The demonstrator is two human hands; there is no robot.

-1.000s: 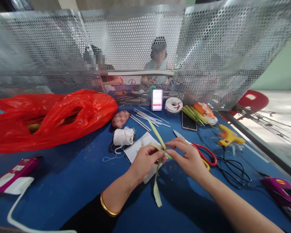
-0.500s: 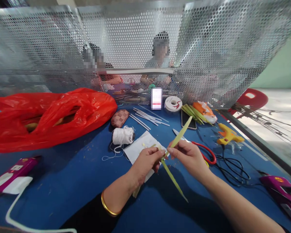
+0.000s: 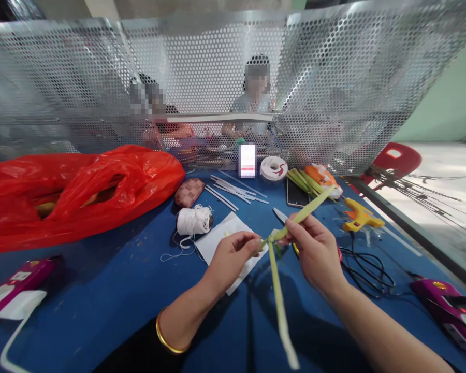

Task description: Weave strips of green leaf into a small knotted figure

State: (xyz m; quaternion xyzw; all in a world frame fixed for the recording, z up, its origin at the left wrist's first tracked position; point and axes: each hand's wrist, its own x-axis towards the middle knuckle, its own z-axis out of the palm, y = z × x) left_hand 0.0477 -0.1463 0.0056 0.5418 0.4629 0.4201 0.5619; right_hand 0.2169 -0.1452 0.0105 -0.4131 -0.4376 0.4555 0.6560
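Observation:
My left hand (image 3: pixel 233 259), with a gold bangle at the wrist, pinches the short end of a folded pale green leaf strip (image 3: pixel 278 290). Thumb and fingers of my right hand (image 3: pixel 314 243) grip the strip's broader end, which points up to the right. Between the hands the strip is knotted or folded over, and a long tail hangs down toward me. A sheet of white paper (image 3: pixel 213 233) lies beneath my left hand. Scissors (image 3: pixel 280 214) rest behind my right hand, which hides most of their handles.
Around the hands are a ball of white string (image 3: pixel 194 221), white sticks (image 3: pixel 233 189), a checkered pouch (image 3: pixel 189 192), a ribbon spool (image 3: pixel 274 169), a yellow glue gun (image 3: pixel 361 215) with black cable, and a red plastic bag (image 3: pixel 140 191). A perforated metal screen (image 3: pixel 209 67) stands behind; people sit beyond it.
My right hand has moved right, tilting the broad end of the strip further over. The hands are wider apart, and the tail now hangs more steeply and looks longer.

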